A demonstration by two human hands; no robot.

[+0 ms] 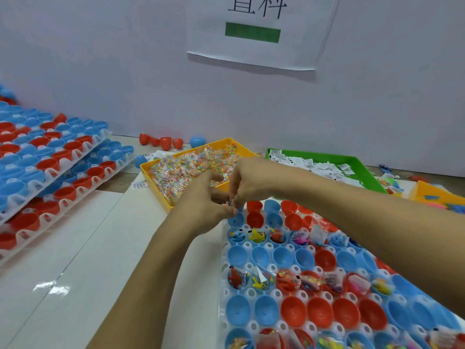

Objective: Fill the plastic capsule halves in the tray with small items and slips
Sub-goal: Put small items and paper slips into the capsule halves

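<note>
A small blue item [229, 203] is pinched between the curled fingertips of the left hand [206, 197] and the right hand [247, 182]. It is held just above the far left corner of the white tray [247, 245] of red and blue capsule halves [292, 314], beside the yellow bin [156, 176] of clear packets.

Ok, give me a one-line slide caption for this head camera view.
Both hands meet over the far corner of the white capsule tray, pinching a small item beside the yellow bin of candy packets.
</note>
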